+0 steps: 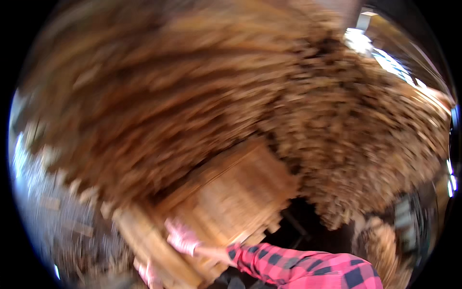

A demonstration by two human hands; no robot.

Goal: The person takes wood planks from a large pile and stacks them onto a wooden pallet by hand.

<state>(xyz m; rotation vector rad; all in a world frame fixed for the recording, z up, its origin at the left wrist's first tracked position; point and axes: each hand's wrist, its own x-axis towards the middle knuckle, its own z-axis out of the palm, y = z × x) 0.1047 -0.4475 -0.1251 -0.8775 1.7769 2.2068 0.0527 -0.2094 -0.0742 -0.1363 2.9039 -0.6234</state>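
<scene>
Motion smears much of the head view. Near the bottom, left of centre, a thick light-brown wooden plank [156,248] lies at a slant along the end of a stack of boards [226,202]. My right hand [182,236], in what looks like a pale pink glove, grips the plank's right side; its forearm wears a red-and-black checked sleeve. On the plank's outer left side is my left hand [147,273], gloved alike and closed against the edge. Blur hides the exact finger positions, and the left forearm is out of sight.
Tall piles of stacked boards [168,96] rise in front, with rough board ends [346,125] on the right. A dark gap [308,226] opens right of the low stack. Wood pieces lie on the floor [67,236] at left. More wood [382,243] stands at lower right.
</scene>
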